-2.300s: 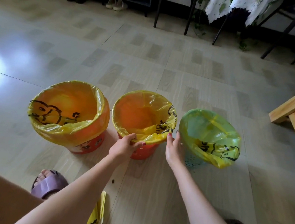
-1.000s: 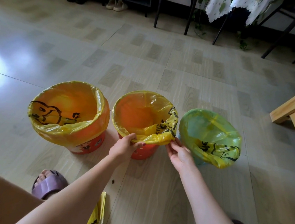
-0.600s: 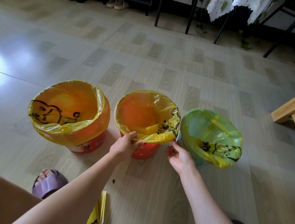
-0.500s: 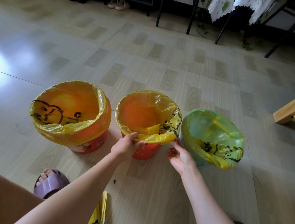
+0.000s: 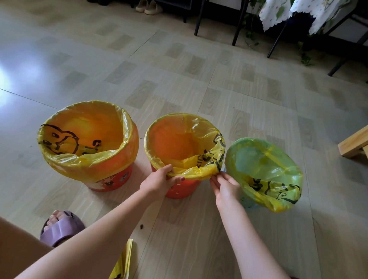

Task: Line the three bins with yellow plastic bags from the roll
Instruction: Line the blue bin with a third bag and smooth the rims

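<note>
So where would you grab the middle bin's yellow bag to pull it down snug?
Probably the loose folded hem of the middle bag overhanging the near rim, pinched from the near side as the left hand and right hand do; it bunches there, offering slack.

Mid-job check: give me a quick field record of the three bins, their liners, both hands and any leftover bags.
left bin: orange, yellow bag folded over rim
middle bin: orange, yellow bag over rim, near edge bunched
right bin: pale, mostly hidden; yellow bag drapes over it
left hand: pinches middle bag at near rim
right hand: fingers at the bag's right near edge, grip unclear
spare bags: folded on floor by the left arm
bins: in a row, close together
</note>
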